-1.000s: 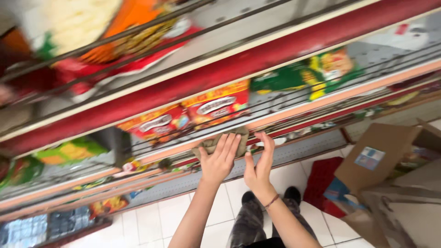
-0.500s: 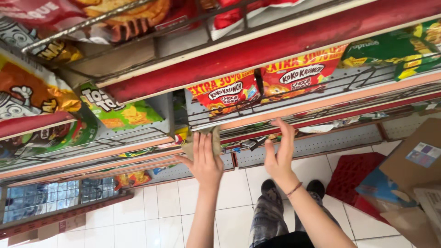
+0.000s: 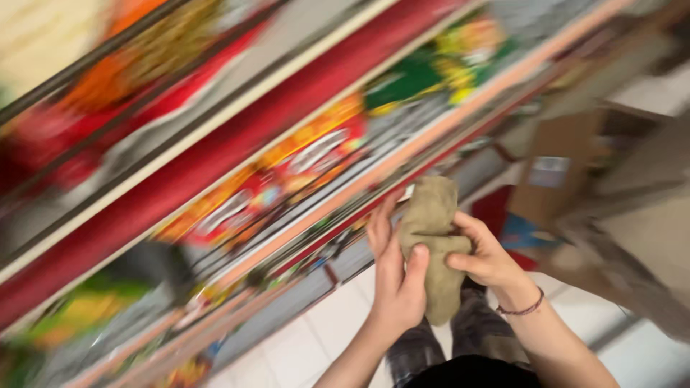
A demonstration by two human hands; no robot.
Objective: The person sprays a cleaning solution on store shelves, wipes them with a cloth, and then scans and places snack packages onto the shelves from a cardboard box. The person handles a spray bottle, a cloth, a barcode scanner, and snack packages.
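Both my hands hold an olive-brown cloth [image 3: 433,237] in front of a store shelf. My left hand [image 3: 394,276] grips the cloth's left side with the thumb across its middle. My right hand [image 3: 483,253] holds its right side, and a thin bracelet sits on that wrist. The cloth is bunched and hangs down between the two hands. The whole view is blurred by motion.
Red and pink shelf rails [image 3: 237,144] run diagonally, stocked with red, orange and green snack bags [image 3: 302,162]. An open cardboard box [image 3: 568,172] stands on the white tiled floor [image 3: 323,323] at right, beside a red crate. My legs are below.
My hands have come off the lower shelf edge and closed together on the cloth, which is now pulled away from the shelf. The view has swung and blurred.
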